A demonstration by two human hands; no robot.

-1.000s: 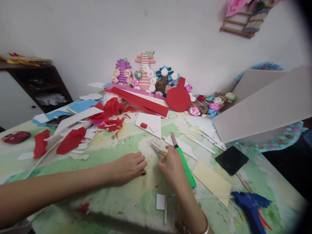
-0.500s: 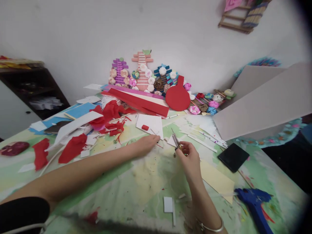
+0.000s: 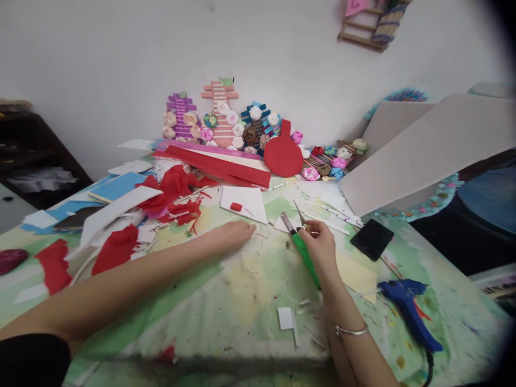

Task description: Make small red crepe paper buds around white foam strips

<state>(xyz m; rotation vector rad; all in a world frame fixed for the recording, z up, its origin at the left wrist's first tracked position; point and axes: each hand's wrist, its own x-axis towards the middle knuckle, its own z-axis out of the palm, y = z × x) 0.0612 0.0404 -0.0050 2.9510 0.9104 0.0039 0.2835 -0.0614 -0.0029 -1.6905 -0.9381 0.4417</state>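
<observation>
Scraps of white card were left at the near edge of the desk, dropped where cut. Beyond them the right hand was closed around the handles of a small pair of scissors, the blades pointed up and away and clear of the surface, so that the tool was carried and not cutting. A green-handled craft knife was lain just beside that hand, partly under the wrist, kept within reach. The left hand was stretched flat on the desk with fingers extended and nothing gripped, the tips set just short of a white sheet bearing a small red block. To the right a blue glue gun and a black phone were parked aside, off the working patch. Farther off, red crepe paper was heaped to the left, and finished paper-flower pieces were propped against the wall for display.
</observation>
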